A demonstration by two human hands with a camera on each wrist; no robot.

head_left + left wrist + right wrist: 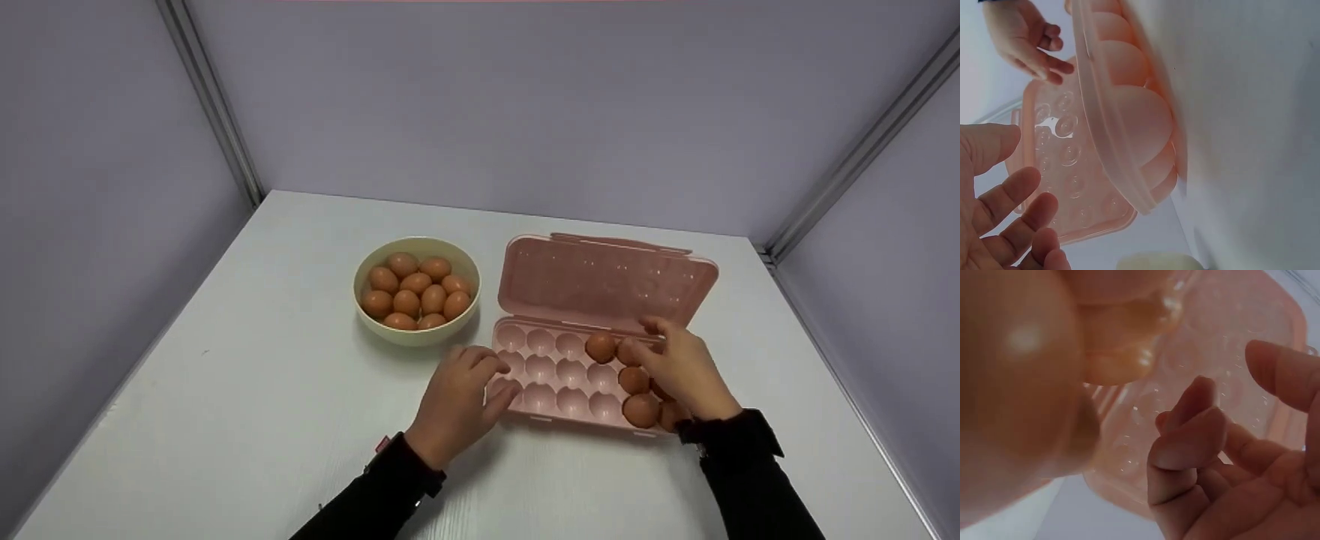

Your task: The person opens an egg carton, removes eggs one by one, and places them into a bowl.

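A pink plastic egg carton lies with its lid raised. Several brown eggs fill the cups at its right end, and one egg sits farther left in the back row. Over the right-end eggs hovers my right hand, partly covering them. Its loosely bent fingers hold nothing in the right wrist view, where a large egg looms at left. My left hand is at the carton's left end with fingers spread and relaxed; the left wrist view shows them apart from the carton's side.
A pale yellow-green bowl holding several brown eggs stands on the white table, behind and left of the carton. Grey panels enclose the back and sides.
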